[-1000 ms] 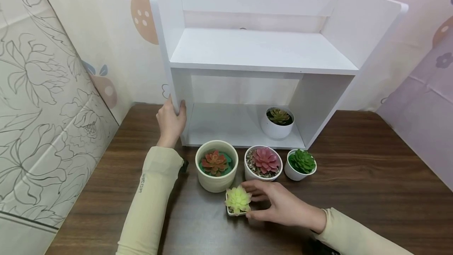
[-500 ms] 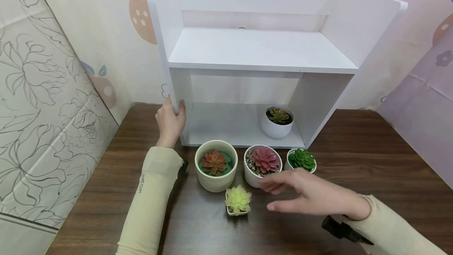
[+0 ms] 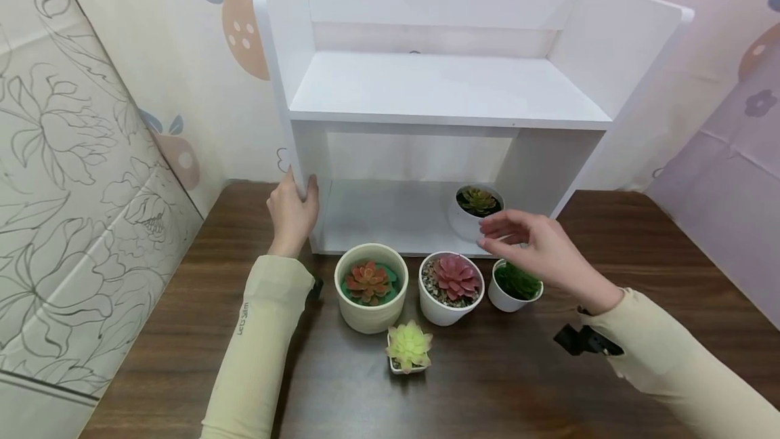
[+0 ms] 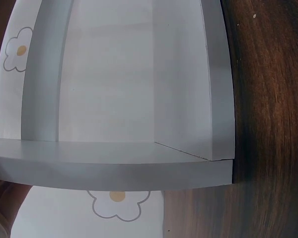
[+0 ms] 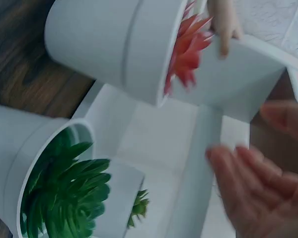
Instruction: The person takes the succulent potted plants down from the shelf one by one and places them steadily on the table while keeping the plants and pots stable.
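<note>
My left hand (image 3: 292, 214) grips the front edge of the left side panel of a white two-tier shelf (image 3: 451, 90), thumb on the inner face. Over the small green succulent (image 3: 516, 281) and in front of the shelf hovers my right hand (image 3: 536, 247), its fingers relaxed and holding nothing. Just beyond its fingertips, a white pot with an olive-green succulent (image 3: 478, 202) stands on the lower board at the right. The right wrist view shows the fingers (image 5: 258, 188) blurred, beside a pink-red succulent (image 5: 188, 52) in its white pot.
Before the shelf stand a cream pot with a reddish succulent (image 3: 370, 283) and a white pot with a pink succulent (image 3: 453, 280). A small square pot with a yellow-green succulent (image 3: 409, 347) sits nearer on the dark wooden table (image 3: 487, 391). Patterned sheets surround the table.
My right hand has left the small yellow-green succulent pot and moved right, then forward and up toward the shelf. The left hand has stayed on the side panel.
</note>
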Demonstrator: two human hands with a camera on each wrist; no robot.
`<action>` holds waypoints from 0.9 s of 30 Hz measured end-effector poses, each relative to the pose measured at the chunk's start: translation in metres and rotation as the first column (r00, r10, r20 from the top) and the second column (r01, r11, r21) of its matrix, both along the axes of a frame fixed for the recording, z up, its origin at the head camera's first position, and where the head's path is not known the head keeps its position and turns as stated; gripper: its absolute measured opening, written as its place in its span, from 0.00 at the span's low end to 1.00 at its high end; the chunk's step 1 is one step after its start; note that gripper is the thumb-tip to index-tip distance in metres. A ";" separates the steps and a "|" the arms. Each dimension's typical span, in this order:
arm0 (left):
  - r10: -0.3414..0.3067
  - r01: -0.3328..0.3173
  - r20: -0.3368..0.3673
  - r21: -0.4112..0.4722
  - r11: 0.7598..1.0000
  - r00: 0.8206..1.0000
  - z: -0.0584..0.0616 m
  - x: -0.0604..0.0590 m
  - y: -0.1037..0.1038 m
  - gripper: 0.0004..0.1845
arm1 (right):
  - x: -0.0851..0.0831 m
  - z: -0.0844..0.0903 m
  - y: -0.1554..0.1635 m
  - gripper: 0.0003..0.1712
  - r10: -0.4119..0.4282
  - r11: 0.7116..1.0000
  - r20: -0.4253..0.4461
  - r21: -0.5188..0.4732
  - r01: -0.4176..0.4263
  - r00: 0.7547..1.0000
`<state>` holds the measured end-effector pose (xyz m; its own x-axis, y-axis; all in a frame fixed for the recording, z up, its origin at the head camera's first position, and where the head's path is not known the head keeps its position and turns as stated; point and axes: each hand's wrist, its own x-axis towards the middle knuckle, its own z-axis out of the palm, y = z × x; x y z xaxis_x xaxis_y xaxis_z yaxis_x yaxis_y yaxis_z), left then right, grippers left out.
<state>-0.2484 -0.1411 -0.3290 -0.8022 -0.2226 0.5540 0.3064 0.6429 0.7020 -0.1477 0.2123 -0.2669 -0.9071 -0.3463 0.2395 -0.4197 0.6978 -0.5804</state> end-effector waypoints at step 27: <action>-0.004 0.004 -0.001 0.007 1.000 1.000 -0.001 0.000 -0.001 0.18 | -0.055 -0.021 0.017 0.51 -0.286 0.954 0.134 0.137 0.268 0.949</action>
<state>-0.2483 -0.1419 -0.3304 -0.8028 -0.2230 0.5529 0.3093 0.6370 0.7061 -0.2026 0.2290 -0.2877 -0.9935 -0.0933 0.0657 -0.1139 0.8403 -0.5300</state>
